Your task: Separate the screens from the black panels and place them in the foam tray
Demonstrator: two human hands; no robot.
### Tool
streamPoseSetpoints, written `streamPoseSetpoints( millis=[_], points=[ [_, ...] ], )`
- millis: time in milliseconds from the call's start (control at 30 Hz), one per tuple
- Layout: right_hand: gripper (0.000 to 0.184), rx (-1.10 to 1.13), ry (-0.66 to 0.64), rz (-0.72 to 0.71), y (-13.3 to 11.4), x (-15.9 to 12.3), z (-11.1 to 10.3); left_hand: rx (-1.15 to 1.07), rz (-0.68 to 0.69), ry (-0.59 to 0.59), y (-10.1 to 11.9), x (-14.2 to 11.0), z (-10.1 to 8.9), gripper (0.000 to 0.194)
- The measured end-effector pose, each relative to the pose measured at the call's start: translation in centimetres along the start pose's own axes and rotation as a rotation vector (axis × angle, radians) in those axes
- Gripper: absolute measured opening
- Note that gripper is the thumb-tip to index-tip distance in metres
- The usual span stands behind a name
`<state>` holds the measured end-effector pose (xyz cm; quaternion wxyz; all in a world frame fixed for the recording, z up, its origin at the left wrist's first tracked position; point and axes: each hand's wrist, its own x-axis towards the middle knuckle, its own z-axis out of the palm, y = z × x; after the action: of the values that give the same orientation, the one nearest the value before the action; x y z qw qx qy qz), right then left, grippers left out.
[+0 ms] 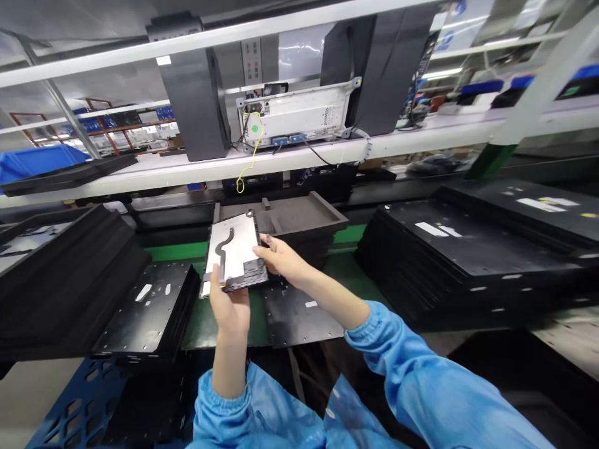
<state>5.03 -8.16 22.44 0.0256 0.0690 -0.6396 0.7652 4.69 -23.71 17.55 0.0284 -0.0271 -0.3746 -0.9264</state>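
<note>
Panels (239,246): a thin bundle with a white top face and a curved black strip, tilted in both hands above the green counter (200,327), in front of the grey trays (306,212).
Left hand (230,310): gripping the panels at the near edge, thumb on the face, fingers beneath.
Right hand (284,259): closed on the right edge, thumb over the top.
Weight: probably light to moderate.
Stiffness: likely stiff and flat, perhaps brittle if bent.
Slip: layers show at the near right corner, so they could slide apart; smooth faces may be slippery.
Best hold: opposite edges, with support below and little pressure on the face.
Grey trays: stacked at the far middle; raised ridges show in the top one.
Black trays (88,268): piled at left, pale sheets (29,242) in the top one.
Blue bin (44,163): far left; contents hidden.
</note>
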Motion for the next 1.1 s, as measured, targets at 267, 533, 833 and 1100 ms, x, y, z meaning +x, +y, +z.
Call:
streamPoseSetpoints(
  millis=[267, 533, 833, 1100],
  points=[
    [0.064, 0.126, 0.108, -0.046, 3.5, -5.4, -2.3, 0.034, 0.108, 0.289, 4.8, 4.1, 2.1, 0.035],
    [0.054, 0.152, 0.347, 0.086, 11.7, -15.8, -8.5, 1.148, 0.629, 0.113, 12.4, 14.4, 4.5, 0.050],
    [0.059, 0.212, 0.438, 0.159, 14.7, -20.5, -10.8, 2.324, 0.643, -0.105, 9.7, 14.4, 9.5, 0.061],
    [0.064, 0.175, 0.374, 0.152, 15.8, -21.4, -9.8, 2.448, 0.529, -0.245, 7.5, 13.9, 11.2, 0.047]
  ],
)
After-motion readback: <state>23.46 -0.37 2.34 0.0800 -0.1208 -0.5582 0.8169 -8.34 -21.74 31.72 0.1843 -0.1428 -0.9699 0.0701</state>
